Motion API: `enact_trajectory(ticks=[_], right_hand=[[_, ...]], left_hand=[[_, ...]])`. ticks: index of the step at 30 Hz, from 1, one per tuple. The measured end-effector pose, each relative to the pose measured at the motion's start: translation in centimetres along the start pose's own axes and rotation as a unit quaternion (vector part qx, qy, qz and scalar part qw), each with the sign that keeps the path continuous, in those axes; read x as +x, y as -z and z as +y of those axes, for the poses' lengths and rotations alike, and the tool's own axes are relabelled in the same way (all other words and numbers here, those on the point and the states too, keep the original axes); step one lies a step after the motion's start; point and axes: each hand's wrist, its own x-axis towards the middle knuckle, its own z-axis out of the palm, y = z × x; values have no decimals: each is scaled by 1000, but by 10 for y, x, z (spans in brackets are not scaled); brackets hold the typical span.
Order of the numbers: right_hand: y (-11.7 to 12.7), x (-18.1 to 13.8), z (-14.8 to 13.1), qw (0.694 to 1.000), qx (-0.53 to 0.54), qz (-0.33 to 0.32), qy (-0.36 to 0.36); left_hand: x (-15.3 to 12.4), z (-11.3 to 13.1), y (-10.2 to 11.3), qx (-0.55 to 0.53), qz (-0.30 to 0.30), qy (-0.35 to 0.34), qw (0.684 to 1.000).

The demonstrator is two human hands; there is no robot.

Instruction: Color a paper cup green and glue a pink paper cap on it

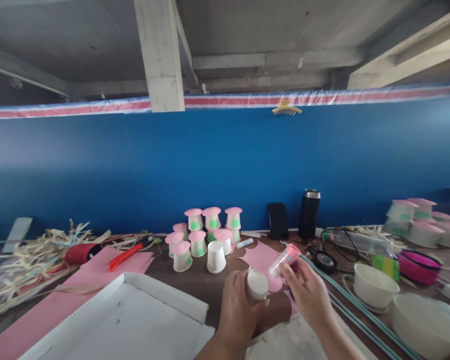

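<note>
My left hand (pixel 240 305) is wrapped round a small white paper cup (pixel 257 285), which is tilted with its round end facing up toward me. To its right, my right hand (pixel 308 290) grips a clear tube with a pinkish-red end, which looks like a glue stick (pixel 284 261). The tube slants close to the cup, apart from it. Beyond my left hand stands an upside-down plain white cup (pixel 216 257). Several cups topped with pink paper discs (pixel 198 242) and marked with green patches are grouped behind it, some stacked. Cut pink paper (pixel 260 256) lies beyond my hands.
A white box lid (pixel 153 320) and pink sheets (pixel 78 300) with red scissors (pixel 125 256) lie left, beside straw-like strips (pixel 26 265). A black flask (pixel 309 215) and phone (pixel 278 221) stand by the blue partition (pixel 225 160). White bowls (pixel 375 285) and pale blue rods (pixel 354 310) are right.
</note>
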Motion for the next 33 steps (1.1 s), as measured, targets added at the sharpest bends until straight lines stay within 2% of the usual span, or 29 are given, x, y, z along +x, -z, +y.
enact_trajectory(ticks=[6,17,26,33], right_hand=[[-12,-14,-12,995,18,-69,67],[-18,-16,-19,984,1,-126,129],[-14,-16,-20,983,-19,-132,124],[-12,-17,-16,992,-20,-85,87]], left_hand=[[-2,-1,-6,30,4,-42,999],[-3,3,-1,27,-29,-63,997],[-4,0,-5,26,6,-50,998],[-1,3,0,10,-3,-12,1000]])
